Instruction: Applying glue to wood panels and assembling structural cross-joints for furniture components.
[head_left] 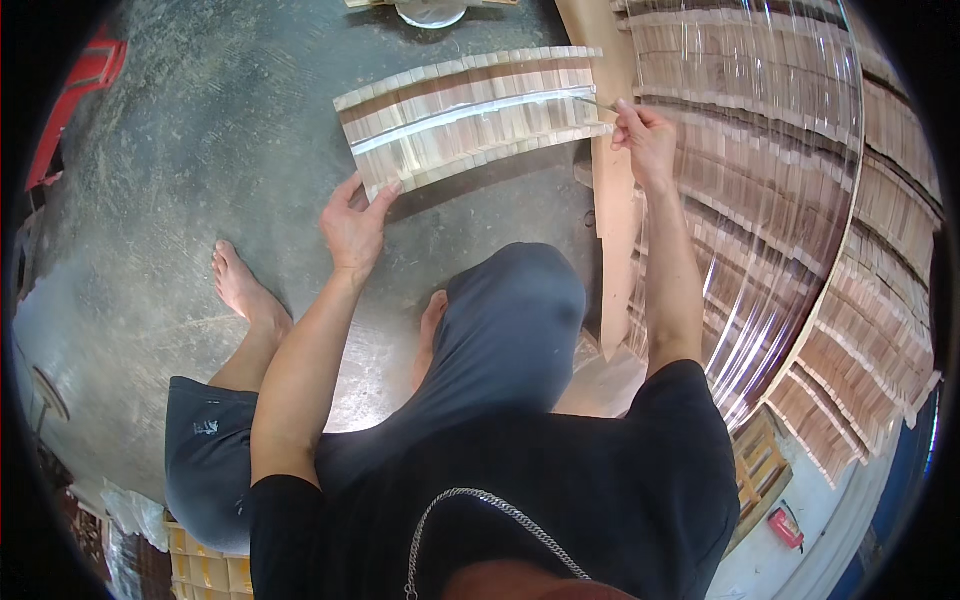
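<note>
A long row of pale wooden strips, set side by side, lies crosswise ahead of me, with a glossy white band along its middle. My left hand grips its near left corner, the thumb on top and fingers at the end and underneath. At the right end, my right hand is closed on a thin stick-like tool whose tip meets the white band. That tool's exact kind is too small to make out. The lower fingers of this hand are close to the row's near right corner; contact there is unclear.
Right of me, many similar wooden rows are stacked, partly under shiny clear plastic. A tan board stands along their edge. A red item lies low right, a red frame at far left. Cardboard boxes sit bottom left.
</note>
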